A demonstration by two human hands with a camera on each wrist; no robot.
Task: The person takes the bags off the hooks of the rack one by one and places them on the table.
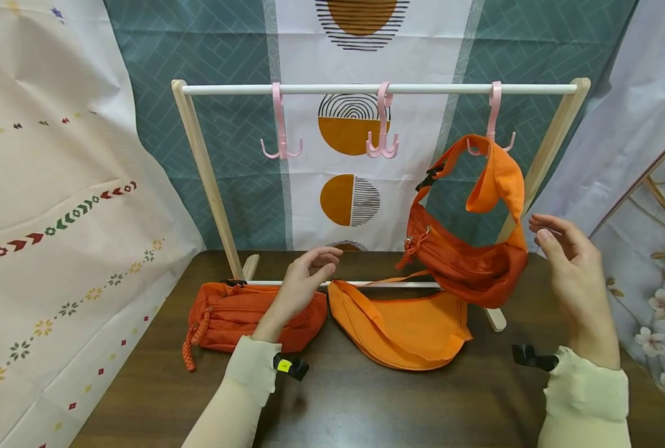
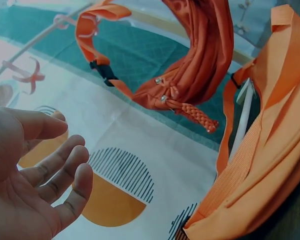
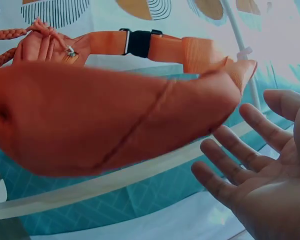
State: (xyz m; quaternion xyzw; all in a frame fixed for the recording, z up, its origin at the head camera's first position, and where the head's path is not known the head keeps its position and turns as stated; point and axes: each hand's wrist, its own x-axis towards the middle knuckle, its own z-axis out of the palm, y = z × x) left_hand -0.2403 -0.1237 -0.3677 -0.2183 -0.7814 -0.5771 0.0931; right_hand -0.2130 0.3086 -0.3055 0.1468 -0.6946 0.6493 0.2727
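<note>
From the right pink hook [image 1: 495,112] hangs a dark-orange waist bag [image 1: 467,261] by its bright orange strap, tilted, with its black buckle [image 1: 430,177] at the left. My right hand [image 1: 576,267] is just right of this bag, fingers loosely bent and holding nothing. In the right wrist view, the fingers sit apart from the hanging bag [image 3: 115,120]. My left hand [image 1: 301,283] is raised above the table, fingers relaxed, nothing held. Below and beside it are a red-orange waist bag [image 1: 237,317] and a light-orange waist bag [image 1: 411,326], both lying on the table.
The rack has a white top rail [image 1: 332,89] and wooden legs [image 1: 206,180]. Two bare pink hooks, a left one [image 1: 281,124] and a middle one [image 1: 383,124], hang from the rail. A lower white bar [image 1: 377,284] crosses behind the bags on the brown table [image 1: 366,404].
</note>
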